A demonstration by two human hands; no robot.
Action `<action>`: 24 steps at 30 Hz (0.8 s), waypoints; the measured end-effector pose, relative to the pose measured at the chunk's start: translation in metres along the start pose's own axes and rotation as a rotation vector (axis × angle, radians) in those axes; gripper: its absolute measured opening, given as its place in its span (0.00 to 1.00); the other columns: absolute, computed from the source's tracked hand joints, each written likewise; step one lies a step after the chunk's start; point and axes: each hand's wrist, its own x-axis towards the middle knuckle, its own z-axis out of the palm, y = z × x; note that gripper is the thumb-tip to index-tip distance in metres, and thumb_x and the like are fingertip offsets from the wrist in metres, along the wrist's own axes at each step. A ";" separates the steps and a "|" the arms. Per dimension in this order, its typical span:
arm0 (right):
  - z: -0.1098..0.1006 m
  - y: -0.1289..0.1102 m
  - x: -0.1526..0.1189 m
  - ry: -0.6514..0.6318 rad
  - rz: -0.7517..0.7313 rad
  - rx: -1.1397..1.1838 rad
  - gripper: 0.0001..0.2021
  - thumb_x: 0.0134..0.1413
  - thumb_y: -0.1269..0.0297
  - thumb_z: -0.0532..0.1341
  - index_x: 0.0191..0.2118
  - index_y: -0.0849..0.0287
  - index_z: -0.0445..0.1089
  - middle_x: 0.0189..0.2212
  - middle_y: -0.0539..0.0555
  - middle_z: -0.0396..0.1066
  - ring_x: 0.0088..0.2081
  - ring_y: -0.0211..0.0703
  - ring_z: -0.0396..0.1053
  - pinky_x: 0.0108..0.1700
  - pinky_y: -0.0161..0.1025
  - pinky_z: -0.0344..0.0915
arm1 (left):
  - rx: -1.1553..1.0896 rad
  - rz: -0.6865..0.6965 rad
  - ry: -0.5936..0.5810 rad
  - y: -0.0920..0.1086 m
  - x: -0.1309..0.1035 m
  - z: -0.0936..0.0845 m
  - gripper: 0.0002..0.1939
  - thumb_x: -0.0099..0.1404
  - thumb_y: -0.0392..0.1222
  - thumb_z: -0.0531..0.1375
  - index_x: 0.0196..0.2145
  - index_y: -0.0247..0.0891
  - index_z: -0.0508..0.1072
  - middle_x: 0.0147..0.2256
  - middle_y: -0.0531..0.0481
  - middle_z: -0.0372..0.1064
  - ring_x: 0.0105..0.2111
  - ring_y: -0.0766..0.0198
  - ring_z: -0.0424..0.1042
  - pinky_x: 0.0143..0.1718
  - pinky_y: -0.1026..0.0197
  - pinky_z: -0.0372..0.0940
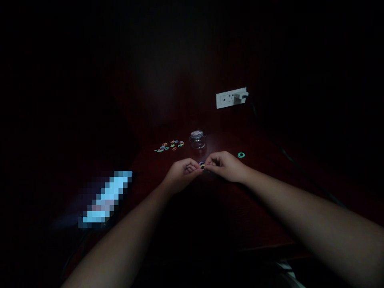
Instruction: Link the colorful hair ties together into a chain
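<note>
Between my fingertips is a small yellow elastic band [203, 167], with a purple one [201, 163] right behind it. My left hand [180, 174] pinches the yellow band from the left, thumb and forefinger closed. From the right, the closed fingertips of my right hand [225, 166] grip the same band. Just beyond my hands stands a small clear jar [198, 141] with a patterned lid on. Several coloured bands [172, 145] lie loose to the left of the jar. A green band [241, 155] rests by itself to the right of my right hand.
The dark reddish table [240, 212] lies in dim light. At its left edge is a lit, blurred-out screen [106, 200] with a cable. A white wall socket [231, 98] holds a plug, and a dark cord [291, 160] runs down the right side.
</note>
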 end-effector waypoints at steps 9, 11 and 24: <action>0.001 -0.002 0.000 0.006 0.016 -0.018 0.09 0.49 0.62 0.58 0.28 0.65 0.67 0.20 0.49 0.63 0.22 0.32 0.58 0.24 0.30 0.54 | -0.028 0.010 -0.013 -0.002 0.000 0.001 0.10 0.54 0.42 0.61 0.30 0.33 0.67 0.24 0.54 0.64 0.21 0.74 0.59 0.21 0.70 0.55; 0.000 -0.002 0.000 0.003 0.018 -0.017 0.09 0.49 0.62 0.58 0.28 0.64 0.67 0.20 0.49 0.63 0.22 0.32 0.58 0.24 0.30 0.54 | -0.024 0.008 -0.016 -0.002 0.000 0.001 0.10 0.54 0.42 0.61 0.30 0.33 0.67 0.24 0.54 0.64 0.21 0.75 0.59 0.21 0.71 0.54; 0.003 0.003 0.000 -0.086 -0.002 -0.031 0.06 0.50 0.65 0.57 0.29 0.62 0.64 0.20 0.47 0.62 0.22 0.32 0.58 0.25 0.30 0.54 | 0.016 -0.008 -0.012 0.000 0.000 0.000 0.10 0.55 0.43 0.59 0.29 0.33 0.66 0.23 0.54 0.62 0.20 0.74 0.57 0.20 0.71 0.53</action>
